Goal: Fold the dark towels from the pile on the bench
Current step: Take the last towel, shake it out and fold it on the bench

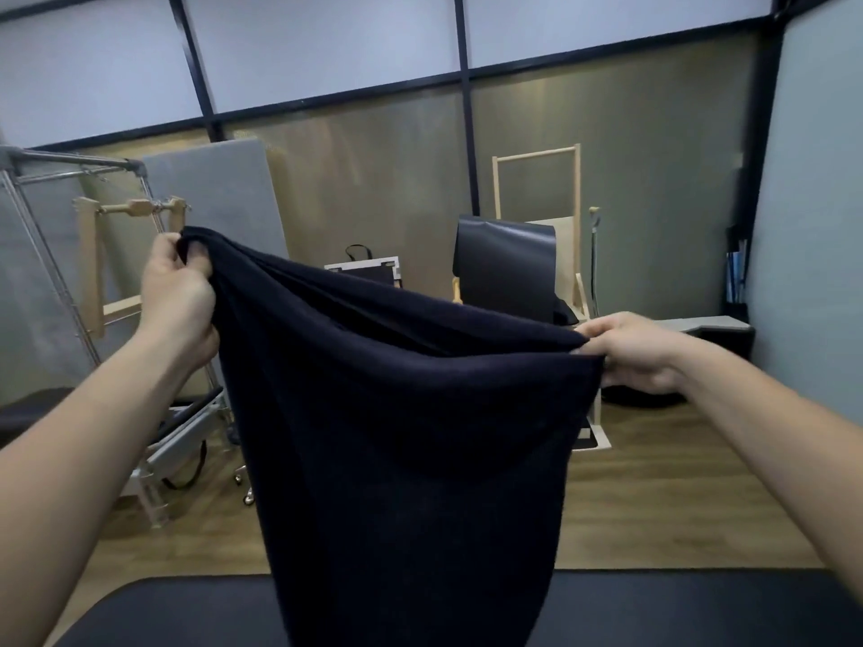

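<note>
Both hands up: the left hand (175,291) and right hand (630,352) each pinch a top corner of the dark towel (401,413), hanging over the bench (163,614). The slack top edge could make a crooked fold.

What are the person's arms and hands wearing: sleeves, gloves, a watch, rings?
Nothing visible. The left hand and right hand are ungloved, both forearms bare to the frame edge, with no sleeve, watch or bracelet. No ring shows on the visible fingers.
</note>
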Action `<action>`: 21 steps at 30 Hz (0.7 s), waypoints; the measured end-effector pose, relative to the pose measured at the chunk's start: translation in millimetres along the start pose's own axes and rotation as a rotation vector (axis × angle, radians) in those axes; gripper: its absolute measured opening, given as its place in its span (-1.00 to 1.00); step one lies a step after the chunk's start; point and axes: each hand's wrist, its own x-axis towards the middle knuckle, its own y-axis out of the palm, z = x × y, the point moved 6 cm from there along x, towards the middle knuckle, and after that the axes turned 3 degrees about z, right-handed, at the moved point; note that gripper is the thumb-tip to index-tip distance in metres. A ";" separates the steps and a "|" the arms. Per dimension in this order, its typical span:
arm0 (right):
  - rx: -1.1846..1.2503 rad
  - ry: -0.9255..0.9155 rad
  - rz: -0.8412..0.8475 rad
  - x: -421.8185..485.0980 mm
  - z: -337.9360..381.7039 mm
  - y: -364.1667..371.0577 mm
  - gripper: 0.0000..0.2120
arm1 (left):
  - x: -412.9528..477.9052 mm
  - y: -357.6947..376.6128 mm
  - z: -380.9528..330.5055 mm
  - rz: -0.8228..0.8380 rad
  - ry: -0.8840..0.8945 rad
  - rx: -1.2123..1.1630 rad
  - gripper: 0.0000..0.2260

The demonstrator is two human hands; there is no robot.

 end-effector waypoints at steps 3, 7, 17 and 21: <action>0.332 0.074 -0.051 -17.3 -37.3 13.4 -0.72 | -19.0 10.0 0.0 0.008 0.179 0.247 -0.79; -0.292 0.165 -0.133 -35.3 -128.1 51.9 -0.79 | -92.5 55.0 -8.7 0.075 0.442 0.364 -0.83; 0.067 -0.275 -0.395 -88.8 -133.2 158.5 -0.88 | -232.6 125.6 101.0 0.603 0.204 0.383 -0.90; -0.011 -0.354 -0.377 -121.4 -138.8 184.3 -0.90 | -252.3 98.9 104.6 0.518 0.136 0.349 -0.91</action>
